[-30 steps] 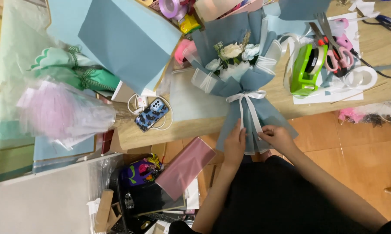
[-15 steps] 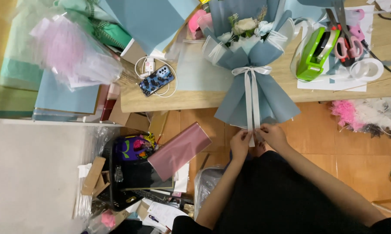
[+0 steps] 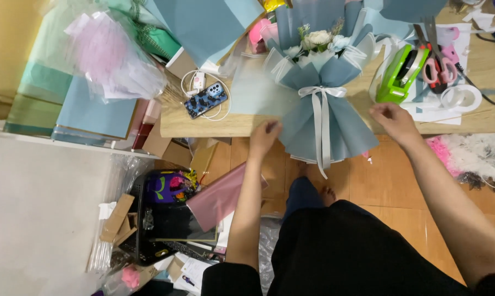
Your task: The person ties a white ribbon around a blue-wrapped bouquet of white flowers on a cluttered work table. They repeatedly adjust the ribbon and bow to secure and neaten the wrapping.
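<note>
A bouquet wrapped in grey-blue paper lies on the wooden table, white flowers at its far end, its stem end hanging over the front edge. A white ribbon bow is tied round its waist, with tails trailing down. My left hand rests at the table's front edge, touching the wrap's left side. My right hand, fingers loosely curled and holding nothing I can see, hovers right of the wrap, below a green tape dispenser.
Pink-handled scissors and a white tape roll lie at the right. A phone with a white cable lies left of the bouquet. Blue paper sheets and pink tulle pile up at left. Boxes and a pink sheet clutter the floor.
Both hands have let go of the ribbon tails at the stem end and moved apart, the left to the wrap's left side, the right up toward the tape dispenser.
</note>
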